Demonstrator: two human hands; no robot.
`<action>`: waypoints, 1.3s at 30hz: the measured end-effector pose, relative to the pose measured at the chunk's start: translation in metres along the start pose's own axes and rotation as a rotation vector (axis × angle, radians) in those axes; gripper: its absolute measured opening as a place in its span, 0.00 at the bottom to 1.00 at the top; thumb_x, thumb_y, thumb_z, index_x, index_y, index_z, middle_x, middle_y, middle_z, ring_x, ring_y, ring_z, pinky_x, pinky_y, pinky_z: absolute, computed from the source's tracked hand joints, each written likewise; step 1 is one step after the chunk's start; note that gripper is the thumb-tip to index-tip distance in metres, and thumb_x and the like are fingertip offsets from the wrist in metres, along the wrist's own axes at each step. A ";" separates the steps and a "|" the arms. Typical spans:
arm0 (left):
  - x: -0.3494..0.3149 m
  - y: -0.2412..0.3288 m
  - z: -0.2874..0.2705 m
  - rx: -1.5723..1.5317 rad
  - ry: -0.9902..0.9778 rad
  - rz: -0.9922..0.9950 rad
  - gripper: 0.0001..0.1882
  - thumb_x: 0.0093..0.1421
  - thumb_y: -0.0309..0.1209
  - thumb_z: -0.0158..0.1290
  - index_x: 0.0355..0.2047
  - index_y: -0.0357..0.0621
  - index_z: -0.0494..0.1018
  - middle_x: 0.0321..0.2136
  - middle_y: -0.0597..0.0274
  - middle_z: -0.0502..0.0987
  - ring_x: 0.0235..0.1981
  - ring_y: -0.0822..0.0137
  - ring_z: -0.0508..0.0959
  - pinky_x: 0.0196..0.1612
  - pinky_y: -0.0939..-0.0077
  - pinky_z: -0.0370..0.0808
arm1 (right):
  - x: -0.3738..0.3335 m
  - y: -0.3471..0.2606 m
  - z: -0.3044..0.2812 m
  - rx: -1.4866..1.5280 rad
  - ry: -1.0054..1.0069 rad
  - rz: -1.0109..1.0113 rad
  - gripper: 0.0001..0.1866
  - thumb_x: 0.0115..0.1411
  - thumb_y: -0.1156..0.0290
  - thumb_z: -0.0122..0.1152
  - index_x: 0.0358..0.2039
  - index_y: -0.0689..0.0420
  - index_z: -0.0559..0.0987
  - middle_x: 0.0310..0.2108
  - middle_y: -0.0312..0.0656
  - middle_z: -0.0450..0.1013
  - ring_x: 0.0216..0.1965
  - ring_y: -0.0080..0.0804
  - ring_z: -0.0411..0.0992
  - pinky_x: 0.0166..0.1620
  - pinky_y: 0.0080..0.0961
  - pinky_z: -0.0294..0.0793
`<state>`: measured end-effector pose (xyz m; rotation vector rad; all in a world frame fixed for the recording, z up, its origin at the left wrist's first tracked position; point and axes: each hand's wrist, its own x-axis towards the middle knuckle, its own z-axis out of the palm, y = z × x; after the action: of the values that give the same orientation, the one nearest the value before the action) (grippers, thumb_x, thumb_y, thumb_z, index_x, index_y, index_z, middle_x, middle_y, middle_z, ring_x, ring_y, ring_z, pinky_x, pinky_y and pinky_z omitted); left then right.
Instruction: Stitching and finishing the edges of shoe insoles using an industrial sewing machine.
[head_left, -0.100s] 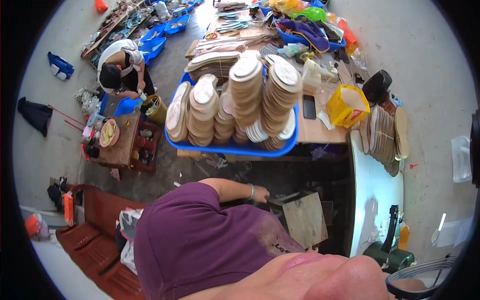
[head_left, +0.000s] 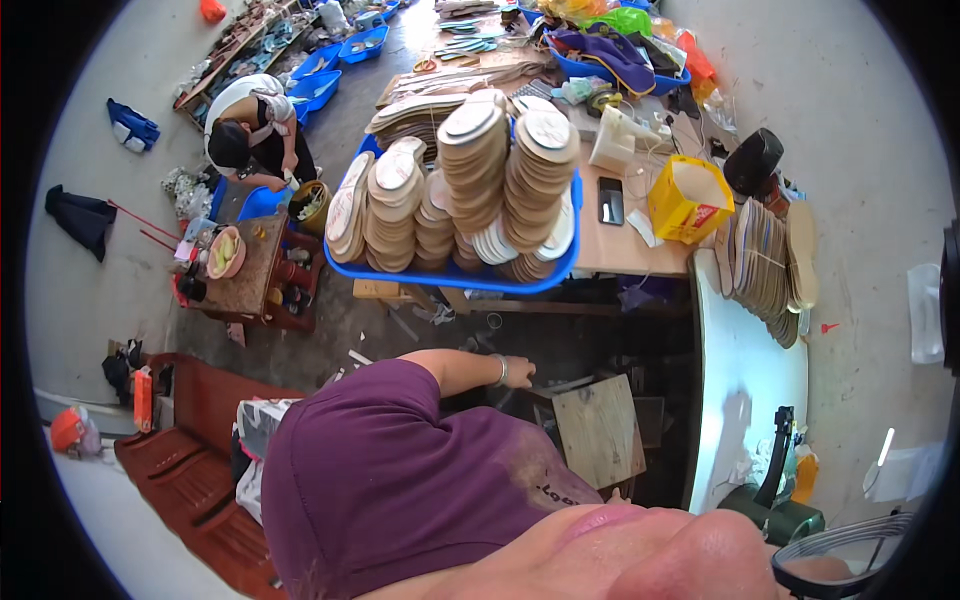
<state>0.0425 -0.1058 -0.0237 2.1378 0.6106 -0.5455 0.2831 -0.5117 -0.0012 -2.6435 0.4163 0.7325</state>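
"Left hand (head_left: 518, 372)?"
"Partly curled; cannot tell whether anything is gripped."
"Right hand (head_left: 618, 497)?"
"Mostly hidden; state undetermined."
"Wooden board (head_left: 600, 430)?"
"Just beside the left hand, this side of the worktop (head_left: 612, 252)."

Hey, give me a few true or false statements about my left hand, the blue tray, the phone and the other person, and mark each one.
1. The blue tray holds stacks of insole-shaped pieces. True.
2. The phone lies left of the blue tray. False: it lies to the right.
3. The left hand grips the yellow container. False: it is well apart from that, near the wooden board.
4. A bracelet circles the left wrist. True.
5. The other person stands upright. False: they bend forward.
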 end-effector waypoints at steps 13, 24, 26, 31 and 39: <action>0.129 0.091 -0.002 -0.061 0.040 -0.261 0.41 0.55 0.49 0.55 0.62 0.34 0.57 0.58 0.40 0.65 0.60 0.47 0.67 0.60 0.61 0.67 | 0.109 -0.005 0.065 0.629 -0.620 0.242 0.47 0.57 0.48 0.64 0.68 0.53 0.50 0.69 0.50 0.46 0.69 0.54 0.44 0.61 0.59 0.52; 0.164 0.079 0.039 -0.324 0.077 -0.268 0.48 0.51 0.60 0.55 0.60 0.33 0.62 0.59 0.40 0.65 0.60 0.47 0.66 0.62 0.61 0.63 | 0.095 -0.038 0.059 0.623 -0.612 0.274 0.45 0.57 0.49 0.64 0.67 0.54 0.54 0.69 0.51 0.45 0.68 0.55 0.46 0.61 0.59 0.54; 0.162 0.073 0.025 -0.350 0.154 -0.327 0.48 0.51 0.62 0.54 0.59 0.34 0.63 0.58 0.41 0.66 0.60 0.47 0.66 0.62 0.60 0.63 | 0.094 -0.045 0.061 0.664 -0.667 0.221 0.45 0.57 0.49 0.64 0.67 0.54 0.54 0.68 0.50 0.48 0.67 0.53 0.49 0.60 0.59 0.55; 0.126 0.023 -0.001 -0.302 0.282 -0.528 0.49 0.50 0.66 0.51 0.58 0.35 0.65 0.58 0.39 0.65 0.59 0.45 0.67 0.61 0.59 0.64 | 0.057 -0.119 0.072 0.556 -0.776 0.040 0.40 0.57 0.51 0.64 0.64 0.53 0.59 0.63 0.44 0.59 0.63 0.48 0.58 0.58 0.56 0.57; 0.014 -0.080 0.017 -0.579 0.448 -0.708 0.51 0.50 0.68 0.51 0.58 0.34 0.65 0.59 0.36 0.64 0.61 0.44 0.65 0.62 0.60 0.64 | -0.005 -0.229 0.145 0.258 -0.873 -0.213 0.30 0.57 0.54 0.63 0.57 0.52 0.68 0.54 0.40 0.69 0.55 0.39 0.67 0.51 0.51 0.63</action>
<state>0.0037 -0.0734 -0.0891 1.4498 1.5897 -0.1958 0.3008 -0.2465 -0.0535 -1.8473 -0.0229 1.5124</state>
